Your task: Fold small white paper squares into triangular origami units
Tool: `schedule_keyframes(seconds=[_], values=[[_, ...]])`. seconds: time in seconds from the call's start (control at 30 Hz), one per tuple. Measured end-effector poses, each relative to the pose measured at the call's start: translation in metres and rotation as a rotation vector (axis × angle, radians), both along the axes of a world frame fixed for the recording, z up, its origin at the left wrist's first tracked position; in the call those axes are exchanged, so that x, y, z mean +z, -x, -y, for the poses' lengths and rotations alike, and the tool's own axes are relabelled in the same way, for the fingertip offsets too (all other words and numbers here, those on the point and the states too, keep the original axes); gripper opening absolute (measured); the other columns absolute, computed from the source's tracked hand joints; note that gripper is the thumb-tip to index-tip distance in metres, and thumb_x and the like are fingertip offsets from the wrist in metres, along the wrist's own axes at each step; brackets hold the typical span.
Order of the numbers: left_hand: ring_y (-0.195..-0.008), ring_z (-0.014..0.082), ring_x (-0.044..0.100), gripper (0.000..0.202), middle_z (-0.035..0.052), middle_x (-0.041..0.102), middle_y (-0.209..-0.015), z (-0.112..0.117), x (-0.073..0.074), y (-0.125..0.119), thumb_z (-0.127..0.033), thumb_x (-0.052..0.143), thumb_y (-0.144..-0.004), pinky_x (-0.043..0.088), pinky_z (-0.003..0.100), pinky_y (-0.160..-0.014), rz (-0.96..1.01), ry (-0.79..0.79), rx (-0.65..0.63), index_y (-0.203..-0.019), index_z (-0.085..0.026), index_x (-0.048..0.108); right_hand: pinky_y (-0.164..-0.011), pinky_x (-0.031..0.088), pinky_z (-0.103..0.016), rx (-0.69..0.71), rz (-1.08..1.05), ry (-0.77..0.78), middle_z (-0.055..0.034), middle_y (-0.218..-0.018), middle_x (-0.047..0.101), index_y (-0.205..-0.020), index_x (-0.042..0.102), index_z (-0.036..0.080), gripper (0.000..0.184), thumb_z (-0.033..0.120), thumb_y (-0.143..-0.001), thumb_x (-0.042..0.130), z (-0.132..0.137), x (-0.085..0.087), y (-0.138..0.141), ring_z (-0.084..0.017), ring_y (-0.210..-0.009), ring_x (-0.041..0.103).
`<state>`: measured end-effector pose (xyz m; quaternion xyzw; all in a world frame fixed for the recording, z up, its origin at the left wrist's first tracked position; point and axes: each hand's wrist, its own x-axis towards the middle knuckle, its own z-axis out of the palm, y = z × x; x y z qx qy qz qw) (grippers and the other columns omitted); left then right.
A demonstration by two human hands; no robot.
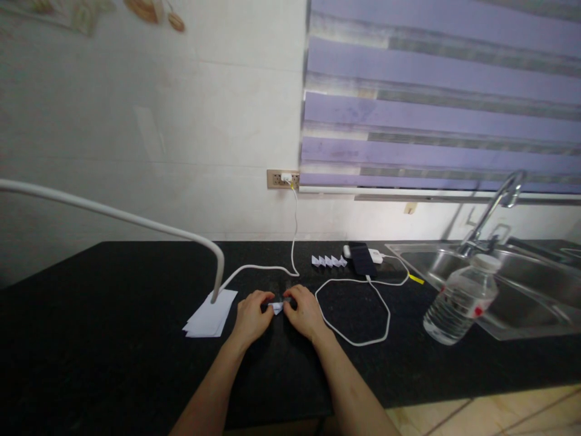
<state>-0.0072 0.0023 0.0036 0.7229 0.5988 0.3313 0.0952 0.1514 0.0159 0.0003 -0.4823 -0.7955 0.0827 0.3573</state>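
Observation:
A small folded piece of white paper (276,307) is between my two hands, low over the dark countertop (136,375). My left hand (253,316) pinches its left side with thumb and bent fingers. From the other side, my right hand (305,310) closes thumb and fingers on the right end. To the left of my left hand lies a small stack of white paper sheets (211,315), slightly fanned. Beyond my right hand, several small folded white paper pieces (328,261) stand in a row.
A black phone (362,260) rests across a white power bank (376,256), with a looped white cable (389,315) nearby. At right are a large water bottle (463,300), a steel sink (512,327) and a faucet (492,209). A white curved rod (136,219) crosses from the left onto the sheets.

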Motion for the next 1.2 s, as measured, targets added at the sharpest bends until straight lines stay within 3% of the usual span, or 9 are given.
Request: schedule_keyframes(seconds=[0.3, 0.53, 0.73, 1.2], values=[[-0.085, 0.0190, 0.056, 0.020, 0.0045, 0.065, -0.086, -0.001, -0.001, 0.002, -0.027, 0.051, -0.075, 0.038, 0.032, -0.079, -0.085, 0.041, 0.128, -0.088, -0.019, 0.064, -0.078, 0.035, -0.029, 0.056, 0.149, -0.037, -0.0034, -0.094, 0.056, -0.081, 0.065, 0.020, 0.010, 0.024, -0.075, 0.059, 0.001, 0.000, 0.009, -0.017, -0.089, 0.048], [-0.087, 0.0189, 0.056, 0.018, 0.0026, 0.066, -0.087, 0.000, 0.002, -0.001, -0.024, 0.050, -0.076, 0.035, 0.032, -0.080, -0.110, 0.095, 0.094, -0.083, -0.021, 0.066, -0.076, 0.034, -0.030, 0.013, 0.254, -0.024, -0.0048, -0.091, 0.058, -0.078, 0.065, 0.018, 0.015, 0.025, -0.080, 0.052, -0.003, 0.005, 0.015, -0.017, -0.088, 0.049], [-0.085, 0.0196, 0.055, 0.021, 0.0037, 0.065, -0.085, -0.001, -0.001, -0.002, -0.033, 0.049, -0.078, 0.035, 0.032, -0.077, -0.117, 0.062, 0.112, -0.083, -0.021, 0.066, -0.071, 0.037, -0.028, 0.003, 0.338, -0.026, -0.0055, -0.089, 0.060, -0.076, 0.066, 0.019, 0.019, 0.026, -0.081, 0.049, -0.005, 0.010, 0.015, -0.018, -0.083, 0.050], [-0.083, 0.0204, 0.054, 0.019, 0.0033, 0.063, -0.080, -0.002, -0.004, -0.005, -0.027, 0.047, -0.078, 0.033, 0.033, -0.073, -0.185, 0.014, 0.145, -0.080, -0.021, 0.065, -0.062, 0.042, -0.026, -0.011, 0.410, 0.009, -0.0084, -0.087, 0.060, -0.076, 0.066, 0.018, 0.022, 0.022, -0.080, 0.044, -0.017, 0.014, 0.016, -0.020, -0.083, 0.053]])
